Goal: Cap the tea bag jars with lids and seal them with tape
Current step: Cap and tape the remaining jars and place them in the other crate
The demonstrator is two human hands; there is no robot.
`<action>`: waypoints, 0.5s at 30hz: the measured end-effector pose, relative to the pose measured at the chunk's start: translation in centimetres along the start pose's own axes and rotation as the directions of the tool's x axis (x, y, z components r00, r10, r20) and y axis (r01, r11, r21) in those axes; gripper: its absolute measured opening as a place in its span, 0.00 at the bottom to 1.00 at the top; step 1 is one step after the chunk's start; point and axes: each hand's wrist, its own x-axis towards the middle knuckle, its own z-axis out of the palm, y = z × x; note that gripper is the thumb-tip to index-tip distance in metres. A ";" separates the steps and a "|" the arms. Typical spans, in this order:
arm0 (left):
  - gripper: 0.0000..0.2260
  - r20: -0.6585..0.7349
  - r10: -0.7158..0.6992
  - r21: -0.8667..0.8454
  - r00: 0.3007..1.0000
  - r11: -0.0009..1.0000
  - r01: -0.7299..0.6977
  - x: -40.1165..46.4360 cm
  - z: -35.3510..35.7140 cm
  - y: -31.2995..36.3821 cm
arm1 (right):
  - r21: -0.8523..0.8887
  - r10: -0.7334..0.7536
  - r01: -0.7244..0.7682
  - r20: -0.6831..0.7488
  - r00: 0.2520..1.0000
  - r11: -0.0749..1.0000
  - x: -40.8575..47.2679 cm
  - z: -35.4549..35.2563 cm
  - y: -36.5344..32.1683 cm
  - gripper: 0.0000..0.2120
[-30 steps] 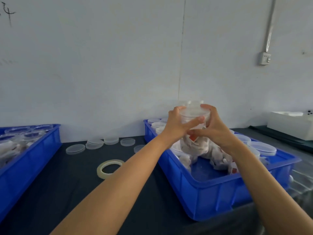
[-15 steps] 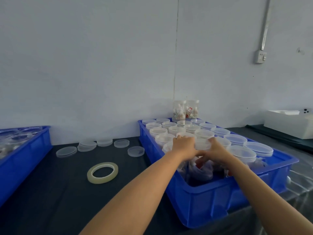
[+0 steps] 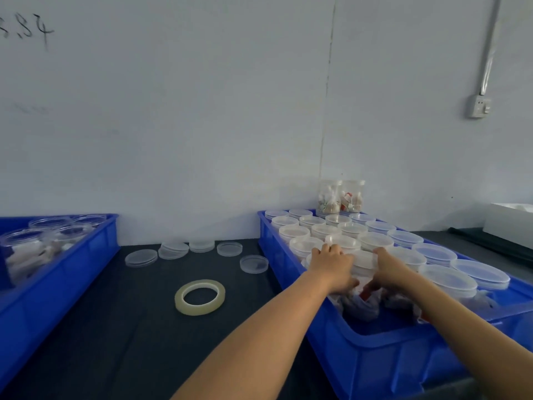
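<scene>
The capped jar (image 3: 362, 262) that a second ago was held up in front of the wall is now down inside the right-hand blue crate (image 3: 383, 350), slotted into the front row beside the other lidded jars (image 3: 343, 229). Half a second ago the hands were already lowering it there; now it sits at crate level, its lid flush with its neighbours.

The left hand (image 3: 331, 264) and right hand (image 3: 389, 265) flank the jar on either side, fingers curled down around its body below the lid, so both still grip it. Whether the jar's base has reached the crate floor is hidden by the hands and the crate wall.

This reads as one jar finished and put away, with release likely the next thing. A bare patch of crate floor shows at the near end, so there looks to be room for more.

On the dark worktop, the tape roll (image 3: 200, 297) lies flat near the crate's left wall, and loose lids (image 3: 253, 264) lie scattered along the back edge by the wall. The left-hand blue crate (image 3: 57, 272) at the worktop's left edge holds open jars (image 3: 34, 241) of tea bags with no lids, so capping work remains.
</scene>
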 end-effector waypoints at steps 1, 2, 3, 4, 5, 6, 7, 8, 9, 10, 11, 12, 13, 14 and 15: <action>0.23 0.000 -0.008 -0.043 1.000 0.999 0.008 -0.4 -0.4 -0.5 | -0.071 -0.005 0.004 -0.010 1.000 0.997 -0.3 -0.2 -0.7 0.43; 0.23 -0.011 -0.024 -0.094 1.000 0.995 0.023 -0.9 -0.9 -1.1 | -0.138 -0.022 0.017 -0.036 0.999 0.990 -0.7 -0.5 -1.6 0.43; 0.22 -0.030 -0.047 -0.152 0.998 0.988 0.042 -1.5 -1.4 -2.0 | -0.191 -0.047 0.033 -0.070 0.996 0.981 -1.1 -0.9 -2.8 0.41; 0.21 -0.056 -0.073 -0.215 0.996 0.975 0.060 -2.2 -1.9 -3.0 | -0.229 -0.077 0.049 -0.112 0.991 0.972 -1.6 -1.3 -4.1 0.38; 0.19 -0.085 -0.106 -0.283 0.991 0.956 0.078 -3.0 -2.6 -4.2 | -0.247 -0.115 0.074 -0.156 0.981 0.966 -2.1 -1.8 -5.7 0.35; 0.18 -0.111 -0.144 -0.351 0.983 0.932 0.097 -4.1 -3.1 -5.4 | -0.239 -0.162 0.115 -0.189 0.968 0.964 -2.7 -2.1 -7.4 0.33; 0.16 -0.128 -0.185 -0.412 0.974 0.904 0.117 -5.2 -3.7 -6.5 | -0.194 -0.218 0.180 -0.200 0.955 0.964 -3.1 -2.3 -9.2 0.31; 0.15 -0.135 -0.228 -0.464 0.964 0.875 0.142 -6.4 -4.2 -7.7 | -0.119 -0.279 0.260 -0.191 0.941 0.958 -3.6 -2.2 -11.0 0.28; 0.14 -0.136 -0.274 -0.504 0.952 0.846 0.171 -7.7 -4.7 -9.0 | -0.026 -0.339 0.340 -0.168 0.926 0.940 -4.2 -1.9 -12.8 0.25; 0.13 -0.137 -0.319 -0.533 0.938 0.822 0.202 -9.1 -5.2 -10.2 | 0.064 -0.393 0.404 -0.136 0.909 0.913 -5.0 -1.4 -14.6 0.21; 0.11 -0.141 -0.365 -0.550 0.920 0.802 0.234 -10.6 -5.6 -11.5 | 0.151 -0.443 0.454 -0.102 0.891 0.878 -5.7 -0.6 -16.4 0.17; 0.10 -0.146 -0.411 -0.559 0.900 0.785 0.268 -12.0 -6.1 -12.9 | 0.226 -0.490 0.494 -0.076 0.868 0.840 -6.4 0.3 -18.1 0.13; 0.09 -0.144 -0.454 -0.561 0.879 0.769 0.306 -13.5 -6.5 -14.3 | 0.289 -0.536 0.529 -0.061 0.842 0.798 -6.9 1.2 -19.7 0.10; 0.09 -0.137 -0.494 -0.558 0.859 0.755 0.345 -15.0 -7.0 -15.7 | 0.344 -0.576 0.556 -0.050 0.816 0.757 -7.4 2.3 -21.4 0.08; 0.09 -0.120 -0.529 -0.549 0.840 0.741 0.388 -16.5 -7.4 -17.1 | 0.400 -0.608 0.569 -0.036 0.793 0.719 -7.8 3.5 -23.0 0.06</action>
